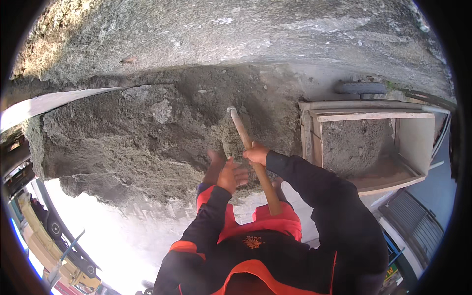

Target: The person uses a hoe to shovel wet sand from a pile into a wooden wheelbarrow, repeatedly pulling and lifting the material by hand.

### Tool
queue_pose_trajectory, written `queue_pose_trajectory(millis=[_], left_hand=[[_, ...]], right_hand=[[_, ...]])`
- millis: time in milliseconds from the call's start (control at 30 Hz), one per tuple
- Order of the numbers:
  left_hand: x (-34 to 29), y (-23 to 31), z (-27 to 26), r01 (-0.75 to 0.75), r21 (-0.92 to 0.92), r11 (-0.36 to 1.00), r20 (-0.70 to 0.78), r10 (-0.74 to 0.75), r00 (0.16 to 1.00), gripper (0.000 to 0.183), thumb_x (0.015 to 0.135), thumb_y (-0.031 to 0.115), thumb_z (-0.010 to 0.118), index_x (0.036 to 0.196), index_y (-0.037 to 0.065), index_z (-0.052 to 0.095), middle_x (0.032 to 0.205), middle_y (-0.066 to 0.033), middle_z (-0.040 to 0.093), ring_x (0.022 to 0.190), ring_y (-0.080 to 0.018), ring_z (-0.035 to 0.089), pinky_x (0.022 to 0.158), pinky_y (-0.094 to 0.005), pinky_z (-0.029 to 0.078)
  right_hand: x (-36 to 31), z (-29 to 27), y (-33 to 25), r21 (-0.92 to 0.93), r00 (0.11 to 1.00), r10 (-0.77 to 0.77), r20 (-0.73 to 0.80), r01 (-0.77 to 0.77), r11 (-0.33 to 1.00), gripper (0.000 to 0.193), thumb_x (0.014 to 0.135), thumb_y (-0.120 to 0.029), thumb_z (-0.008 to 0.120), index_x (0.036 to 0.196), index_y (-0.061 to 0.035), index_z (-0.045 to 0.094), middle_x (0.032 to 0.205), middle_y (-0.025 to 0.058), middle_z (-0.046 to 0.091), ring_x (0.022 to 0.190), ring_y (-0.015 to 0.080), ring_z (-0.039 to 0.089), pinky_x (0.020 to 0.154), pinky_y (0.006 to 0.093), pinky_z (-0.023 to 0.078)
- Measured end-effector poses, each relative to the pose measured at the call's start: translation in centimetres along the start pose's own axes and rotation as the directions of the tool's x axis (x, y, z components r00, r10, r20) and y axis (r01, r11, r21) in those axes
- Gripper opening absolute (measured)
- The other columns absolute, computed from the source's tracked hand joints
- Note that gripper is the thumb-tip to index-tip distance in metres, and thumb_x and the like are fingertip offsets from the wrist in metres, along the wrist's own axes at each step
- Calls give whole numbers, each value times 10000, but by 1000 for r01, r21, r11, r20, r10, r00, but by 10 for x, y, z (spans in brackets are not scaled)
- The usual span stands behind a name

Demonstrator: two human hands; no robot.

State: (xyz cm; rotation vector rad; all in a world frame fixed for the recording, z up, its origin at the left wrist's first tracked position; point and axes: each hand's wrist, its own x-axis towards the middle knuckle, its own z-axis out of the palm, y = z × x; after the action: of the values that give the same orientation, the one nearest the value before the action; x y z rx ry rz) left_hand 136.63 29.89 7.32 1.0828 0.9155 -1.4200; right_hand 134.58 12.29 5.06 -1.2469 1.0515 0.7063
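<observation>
A long wooden-handled digging tool (pixel 268 184) slants from the front of my body to a heap of grey-brown soil (pixel 147 128). Around the middle of its handle, my right hand (pixel 256 153) is closed. The tool's far end shows a pale fitting against the soil; I cannot make out its blade. My left hand (pixel 232 176) is beside the handle, just left of it, with its fingers apart and nothing in it. Below the hands, my feet and red trousers (pixel 280 221) are partly in view, at the near edge of the soil.
To the right stands a wooden box (pixel 373 116) partly filled with soil, with a black tyre (pixel 361 88) behind it. A rough grey wall (pixel 246 34) runs along the far side. A metal grille (pixel 413 221) lies near right, and parked vehicles (pixel 59 236) stand far left.
</observation>
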Motion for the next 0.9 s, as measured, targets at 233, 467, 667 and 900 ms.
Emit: queue_pose_trajectory(millis=[233,467,667,900], left_hand=[[32,-43,132,-17,-334,942,149,71,986,924,877,622,498,1436,-47,189,1413,-255,337,1269,-403,412,1078,-531,315],[-20,-191,375,137,-352,926,333,-13,943,671,879,456,620,1312,71,282,1224,-175,465,1192,-341,444,1028,-531,359],[-58,-282,508,300,-196,934,619,-119,776,510,889,408,638,1224,96,411,1257,-134,494,1288,-305,399,1115,-506,278],[-94,-265,405,30,125,992,562,-95,822,401,897,431,621,1088,95,513,1177,-113,555,1185,-267,498,1058,-470,356]], right_hand=[[-166,-156,49,-522,964,-105,244,222,823,395,737,-234,697,954,74,579,897,244,654,787,300,685,677,399,521],[-393,-390,156,-786,958,-278,73,227,576,463,752,-193,627,1149,-42,443,901,228,623,862,422,616,750,494,472],[-476,-525,259,-903,795,-468,-386,-221,369,361,717,-152,671,1000,-79,459,841,161,609,804,363,614,672,487,452],[-430,-392,300,-734,660,-600,-452,106,670,285,700,-142,727,877,-78,513,780,144,615,739,363,627,651,458,498]])
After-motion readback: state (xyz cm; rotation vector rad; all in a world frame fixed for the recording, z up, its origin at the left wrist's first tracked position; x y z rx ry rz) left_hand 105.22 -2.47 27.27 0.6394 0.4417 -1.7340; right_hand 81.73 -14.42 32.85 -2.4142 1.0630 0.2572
